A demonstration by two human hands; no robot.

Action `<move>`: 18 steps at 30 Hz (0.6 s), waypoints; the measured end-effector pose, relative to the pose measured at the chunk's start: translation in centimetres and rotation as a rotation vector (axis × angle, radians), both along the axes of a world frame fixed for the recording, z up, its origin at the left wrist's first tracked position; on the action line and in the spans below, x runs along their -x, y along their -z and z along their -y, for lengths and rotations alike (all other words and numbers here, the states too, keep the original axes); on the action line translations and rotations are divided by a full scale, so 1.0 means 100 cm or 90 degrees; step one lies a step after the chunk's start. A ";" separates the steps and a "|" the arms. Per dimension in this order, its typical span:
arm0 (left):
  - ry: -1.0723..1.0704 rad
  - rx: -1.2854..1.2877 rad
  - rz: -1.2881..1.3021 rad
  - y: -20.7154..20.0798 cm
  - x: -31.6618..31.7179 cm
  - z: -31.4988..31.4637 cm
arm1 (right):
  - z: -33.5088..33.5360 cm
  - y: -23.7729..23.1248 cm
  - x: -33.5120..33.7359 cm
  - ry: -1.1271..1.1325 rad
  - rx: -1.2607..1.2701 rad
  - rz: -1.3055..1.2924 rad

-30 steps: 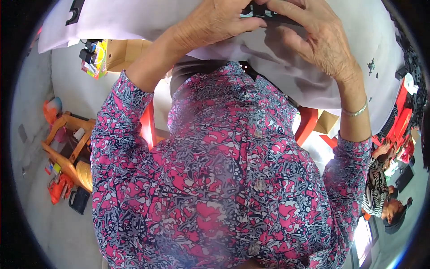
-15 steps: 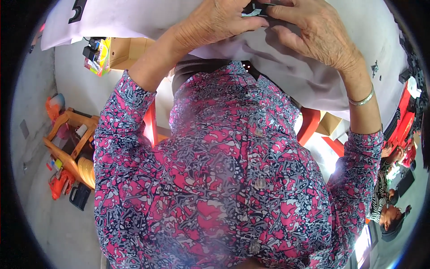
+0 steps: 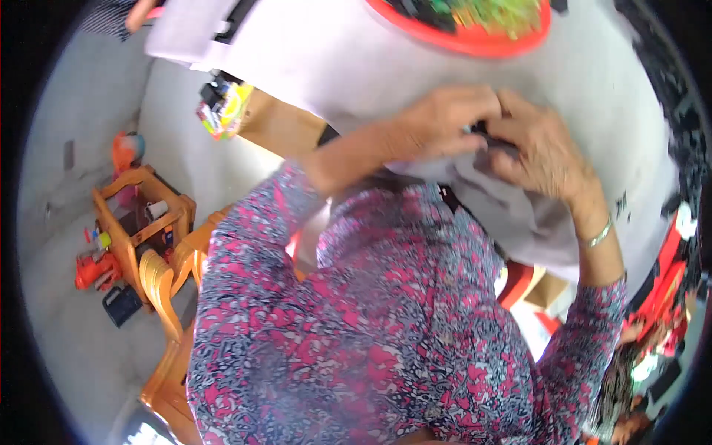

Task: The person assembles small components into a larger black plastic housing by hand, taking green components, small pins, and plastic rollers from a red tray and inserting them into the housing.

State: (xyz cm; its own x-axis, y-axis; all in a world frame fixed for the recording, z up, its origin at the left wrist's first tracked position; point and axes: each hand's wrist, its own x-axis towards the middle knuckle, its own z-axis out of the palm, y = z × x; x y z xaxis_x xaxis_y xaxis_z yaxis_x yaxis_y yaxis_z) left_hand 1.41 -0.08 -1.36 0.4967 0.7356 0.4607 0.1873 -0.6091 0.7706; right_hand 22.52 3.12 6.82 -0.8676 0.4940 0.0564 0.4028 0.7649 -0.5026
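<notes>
My left hand (image 3: 454, 122) and my right hand (image 3: 540, 148) meet above the pale cloth-covered table (image 3: 311, 63), near its front edge. Both are closed, thumbs and fingers pinching a small black piece (image 3: 480, 130) between them. Fingers cover most of that piece, and blur hides its exact kind. A light fleck shows beside it at the left fingertips. Beyond the hands sits a red tray (image 3: 482, 49), cut off by the upper edge, holding green strips (image 3: 508, 16) and black pieces (image 3: 423, 15).
A cardboard box (image 3: 278, 122) and a colourful carton (image 3: 230, 111) stand below the table's left side. Wooden chairs (image 3: 174, 285) are at the left. Many black pieces (image 3: 653, 89) line the right edge, near red material (image 3: 664, 271) and other people. A person's hand (image 3: 139, 13) shows at upper left.
The view has shifted, so hands and table appear lower and the red tray has come into sight. My hands stay together around the small black piece.
</notes>
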 end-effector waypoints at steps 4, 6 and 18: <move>-0.001 -0.034 -0.005 0.004 -0.008 0.004 | 0.009 -0.005 -0.005 0.037 0.035 -0.010; -0.011 -0.038 -0.019 0.003 -0.008 0.007 | 0.013 -0.011 -0.005 0.038 0.043 -0.034; -0.304 -0.047 -0.050 -0.047 0.099 0.066 | 0.027 -0.002 -0.043 0.372 0.041 -0.367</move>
